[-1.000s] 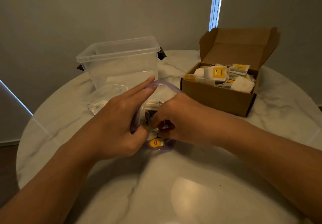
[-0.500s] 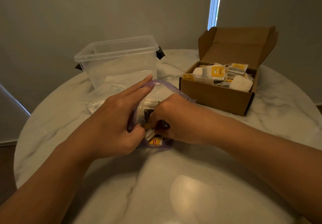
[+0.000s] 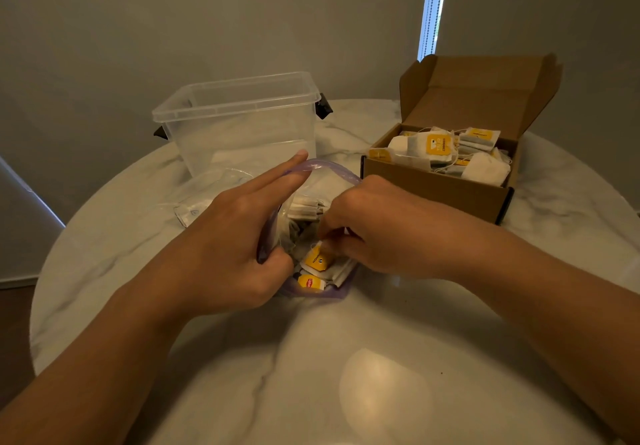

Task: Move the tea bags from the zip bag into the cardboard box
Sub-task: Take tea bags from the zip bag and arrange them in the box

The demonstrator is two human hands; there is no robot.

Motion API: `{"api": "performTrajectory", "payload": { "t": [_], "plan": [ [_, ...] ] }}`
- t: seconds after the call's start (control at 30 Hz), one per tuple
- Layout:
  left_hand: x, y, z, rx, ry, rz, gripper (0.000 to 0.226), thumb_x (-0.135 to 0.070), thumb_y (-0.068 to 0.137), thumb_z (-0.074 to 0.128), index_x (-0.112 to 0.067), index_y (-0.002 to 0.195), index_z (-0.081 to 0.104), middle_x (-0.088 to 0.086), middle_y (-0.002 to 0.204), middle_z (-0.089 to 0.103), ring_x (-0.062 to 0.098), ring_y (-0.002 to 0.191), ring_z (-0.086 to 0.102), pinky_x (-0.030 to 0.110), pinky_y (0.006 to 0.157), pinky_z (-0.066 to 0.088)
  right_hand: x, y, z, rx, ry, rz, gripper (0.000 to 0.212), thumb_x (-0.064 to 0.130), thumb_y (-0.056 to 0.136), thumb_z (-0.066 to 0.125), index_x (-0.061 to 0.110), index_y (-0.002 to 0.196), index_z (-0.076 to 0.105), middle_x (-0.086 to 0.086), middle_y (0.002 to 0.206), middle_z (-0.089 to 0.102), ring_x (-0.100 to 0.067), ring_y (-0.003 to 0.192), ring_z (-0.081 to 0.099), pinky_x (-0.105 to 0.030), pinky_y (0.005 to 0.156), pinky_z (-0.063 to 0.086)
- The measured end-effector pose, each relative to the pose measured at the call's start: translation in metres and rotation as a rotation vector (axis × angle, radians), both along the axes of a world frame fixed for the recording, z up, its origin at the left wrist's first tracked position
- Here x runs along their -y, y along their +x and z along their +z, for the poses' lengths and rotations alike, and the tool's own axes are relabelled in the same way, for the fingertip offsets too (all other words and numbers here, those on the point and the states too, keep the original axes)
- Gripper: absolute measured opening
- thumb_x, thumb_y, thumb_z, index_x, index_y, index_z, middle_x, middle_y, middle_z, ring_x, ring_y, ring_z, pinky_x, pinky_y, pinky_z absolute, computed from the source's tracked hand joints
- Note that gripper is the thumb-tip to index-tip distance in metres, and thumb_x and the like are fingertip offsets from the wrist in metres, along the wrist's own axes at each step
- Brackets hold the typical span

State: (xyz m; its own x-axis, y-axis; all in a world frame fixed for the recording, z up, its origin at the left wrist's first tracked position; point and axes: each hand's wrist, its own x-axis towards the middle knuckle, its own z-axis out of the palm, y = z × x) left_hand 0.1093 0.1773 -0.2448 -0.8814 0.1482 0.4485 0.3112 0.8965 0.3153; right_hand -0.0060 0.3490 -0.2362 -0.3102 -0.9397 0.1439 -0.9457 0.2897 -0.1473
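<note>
The left hand (image 3: 221, 237) is pinching the zip bag (image 3: 332, 169) by its purple rim, thumb underneath and forefinger lying straight along it, keeping the mouth wide. The right hand (image 3: 377, 226) is digging inside, fingers curled and pinching a yellow-tagged tea bag (image 3: 317, 261); its fingertips are mostly hiding behind the knuckles. More bags are lying in the pouch, hard to count. On the marble table (image 3: 346, 375), to the right, the cardboard box (image 3: 436, 188) is standing open and holding a heap of tea bags (image 3: 433, 147). Behind, a clear plastic tub (image 3: 242, 122) is standing.
</note>
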Motion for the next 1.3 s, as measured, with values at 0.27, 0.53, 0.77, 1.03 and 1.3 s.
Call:
{"api": "performTrajectory", "payload": {
  "t": [0.27, 0.53, 0.77, 1.03, 1.3],
  "plan": [
    [-0.001, -0.001, -0.001, -0.005, 0.022, 0.007, 0.084, -0.011, 0.067, 0.056, -0.01, 0.15, 0.04, -0.001, 0.159, 0.032, 0.003, 0.145, 0.029, 0.022, 0.113, 0.033, 0.014, 0.003, -0.01, -0.083, 0.066, 0.053, 0.035, 0.018, 0.093, 0.06, 0.028, 0.126, 0.061, 0.005, 0.118, 0.059, -0.014, 0.105, 0.056, -0.029, 0.084, 0.053],
    [-0.001, 0.0, -0.001, -0.006, 0.015, 0.015, 0.085, -0.011, 0.067, 0.056, -0.013, 0.15, 0.04, -0.005, 0.16, 0.031, 0.0, 0.145, 0.029, 0.021, 0.113, 0.033, 0.016, 0.003, -0.009, -0.096, 0.11, 0.042, 0.033, 0.02, 0.091, 0.063, 0.022, 0.123, 0.062, 0.002, 0.114, 0.054, -0.015, 0.101, 0.055, -0.021, 0.075, 0.042],
    [-0.001, 0.0, -0.001, 0.005, 0.015, 0.021, 0.086, -0.013, 0.068, 0.056, -0.013, 0.151, 0.038, -0.005, 0.16, 0.03, 0.0, 0.146, 0.027, 0.023, 0.114, 0.033, 0.015, 0.006, -0.009, -0.056, 0.106, 0.023, 0.034, 0.019, 0.091, 0.063, 0.019, 0.125, 0.058, 0.001, 0.118, 0.055, -0.011, 0.1, 0.05, -0.02, 0.08, 0.042],
    [-0.001, 0.0, -0.001, -0.003, 0.017, 0.011, 0.085, -0.011, 0.068, 0.056, -0.013, 0.151, 0.039, -0.005, 0.16, 0.031, 0.0, 0.146, 0.026, 0.019, 0.113, 0.032, 0.014, 0.003, -0.014, 0.003, 0.118, -0.049, 0.031, 0.021, 0.094, 0.059, 0.022, 0.125, 0.056, 0.005, 0.114, 0.054, -0.009, 0.098, 0.046, -0.02, 0.08, 0.04],
    [-0.001, -0.001, -0.002, -0.005, 0.009, 0.007, 0.085, -0.011, 0.068, 0.055, -0.014, 0.151, 0.038, -0.005, 0.159, 0.031, 0.0, 0.146, 0.026, 0.018, 0.114, 0.029, 0.021, 0.002, -0.017, -0.009, 0.064, -0.137, 0.024, 0.019, 0.095, 0.058, 0.022, 0.119, 0.059, 0.003, 0.097, 0.049, -0.008, 0.083, 0.041, -0.021, 0.069, 0.037]
  ]
}}
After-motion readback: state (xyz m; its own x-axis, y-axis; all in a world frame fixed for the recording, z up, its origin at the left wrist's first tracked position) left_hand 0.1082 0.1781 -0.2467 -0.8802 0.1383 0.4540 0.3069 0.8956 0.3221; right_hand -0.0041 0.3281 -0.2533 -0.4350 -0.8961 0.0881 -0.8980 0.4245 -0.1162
